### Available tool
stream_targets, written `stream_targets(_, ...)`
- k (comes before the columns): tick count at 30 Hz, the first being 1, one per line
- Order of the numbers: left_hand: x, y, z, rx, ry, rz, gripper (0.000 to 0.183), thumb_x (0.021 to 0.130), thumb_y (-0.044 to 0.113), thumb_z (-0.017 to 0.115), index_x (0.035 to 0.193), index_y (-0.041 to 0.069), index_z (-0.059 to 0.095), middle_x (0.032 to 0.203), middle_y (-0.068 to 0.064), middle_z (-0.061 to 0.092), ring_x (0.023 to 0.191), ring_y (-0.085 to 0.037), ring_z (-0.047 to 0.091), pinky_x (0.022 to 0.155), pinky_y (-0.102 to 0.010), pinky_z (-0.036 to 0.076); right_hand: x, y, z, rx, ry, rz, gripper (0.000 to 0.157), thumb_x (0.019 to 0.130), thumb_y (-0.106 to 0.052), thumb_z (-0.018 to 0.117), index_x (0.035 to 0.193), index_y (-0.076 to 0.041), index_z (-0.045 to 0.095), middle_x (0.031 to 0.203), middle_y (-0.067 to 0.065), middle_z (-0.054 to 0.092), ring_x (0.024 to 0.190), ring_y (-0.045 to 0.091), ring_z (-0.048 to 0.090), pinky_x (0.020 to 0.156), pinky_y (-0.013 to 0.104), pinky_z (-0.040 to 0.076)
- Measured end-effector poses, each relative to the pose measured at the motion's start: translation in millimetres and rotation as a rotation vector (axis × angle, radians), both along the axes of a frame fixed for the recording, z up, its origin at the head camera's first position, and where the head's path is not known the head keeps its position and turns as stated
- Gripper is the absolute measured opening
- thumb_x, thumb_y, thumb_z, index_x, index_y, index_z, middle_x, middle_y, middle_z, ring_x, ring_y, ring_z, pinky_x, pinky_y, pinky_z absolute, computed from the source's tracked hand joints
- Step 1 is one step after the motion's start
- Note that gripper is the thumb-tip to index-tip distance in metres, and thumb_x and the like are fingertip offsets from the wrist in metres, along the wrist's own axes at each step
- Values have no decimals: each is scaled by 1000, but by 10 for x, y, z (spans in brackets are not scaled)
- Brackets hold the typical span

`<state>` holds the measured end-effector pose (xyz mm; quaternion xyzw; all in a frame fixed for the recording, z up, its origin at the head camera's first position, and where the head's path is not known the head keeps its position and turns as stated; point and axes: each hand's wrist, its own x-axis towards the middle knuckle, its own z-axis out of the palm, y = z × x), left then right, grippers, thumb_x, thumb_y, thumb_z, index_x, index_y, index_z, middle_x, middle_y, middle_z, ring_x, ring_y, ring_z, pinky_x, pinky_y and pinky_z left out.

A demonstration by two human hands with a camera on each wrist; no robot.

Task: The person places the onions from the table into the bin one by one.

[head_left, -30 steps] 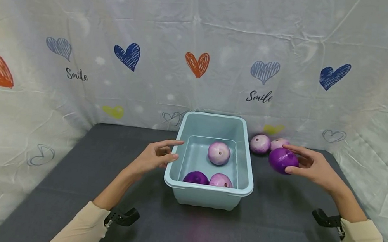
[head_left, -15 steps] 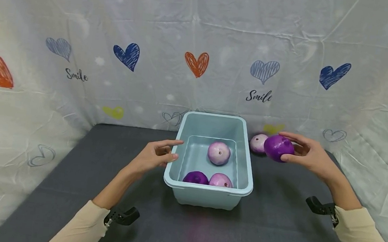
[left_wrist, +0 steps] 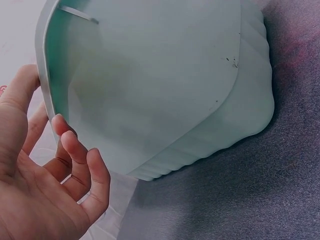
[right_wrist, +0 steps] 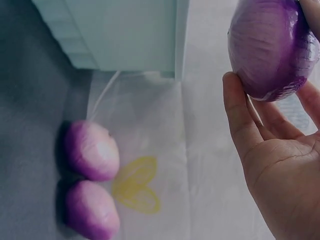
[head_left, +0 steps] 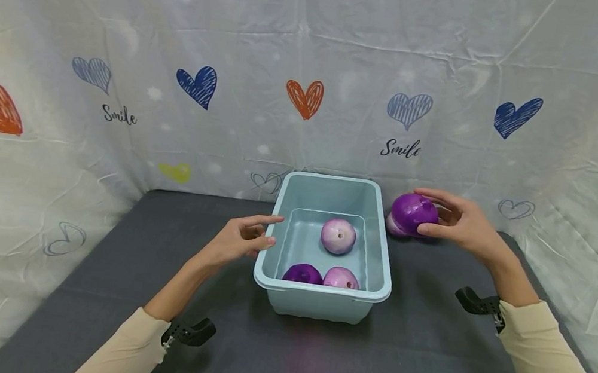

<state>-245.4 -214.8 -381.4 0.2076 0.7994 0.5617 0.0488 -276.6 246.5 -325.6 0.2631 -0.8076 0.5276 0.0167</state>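
So the right hand has its fingers wrapped around a dark purple onion, glossy and round, held up in the air just off the right rim of the light blue plastic bin. In the right wrist view the skin shows fine lengthwise streaks. The left hand sits relaxed and holding nothing, fingers loosely spread right by the bin's left wall; whether they actually touch it is hard to call. The bin is a smooth rounded rectangle with a rolled lip, and inside are a pale pink onion, another pale one and a dark purple one, the last two partly cut off by the front rim. Behind the held onion, a pale onion on the counter is mostly hidden. The counter is dark grey felt-like cloth, the backdrop crinkly sheet with hearts.
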Motion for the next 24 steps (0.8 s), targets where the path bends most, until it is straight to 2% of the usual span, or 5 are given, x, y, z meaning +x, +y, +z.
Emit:
stream_targets(7, -1, -3, -7, 4, -3, -1, 49, 97, 26, 73, 145, 19, 61, 81, -11, 50, 72, -21, 51, 73, -50, 47, -63, -133, 34, -14, 13, 41, 63, 89, -6, 79, 147, -7, 54, 148, 10, 49, 130, 37, 51, 93, 29, 50)
stream_targets(14, 0, -8, -17, 9, -5, 5, 51, 98, 24, 72, 145, 15, 59, 80, -11, 51, 81, -46, 51, 74, -48, 50, -120, -282, 58, -37, 42, 110, 64, 88, -5, 80, 146, -6, 55, 146, 9, 51, 128, 36, 52, 94, 32, 50)
stream_targets(19, -3, -2, -28, 5, -1, 8, 50, 98, 23, 71, 146, 14, 59, 82, -11, 53, 79, -44, 53, 75, -53, 51, -158, -385, 61, -56, 39, 157, 64, 87, -4, 80, 146, -4, 55, 146, 10, 51, 128, 35, 52, 95, 35, 50)
stream_targets(24, 3, 7, -21, 2, 3, 9, 48, 99, 22, 70, 145, 14, 59, 81, -13, 52, 79, -43, 52, 74, -52, 50, -199, -472, 54, -66, 36, 195, 65, 86, -3, 80, 146, -2, 54, 145, 11, 52, 127, 34, 53, 95, 36, 50)
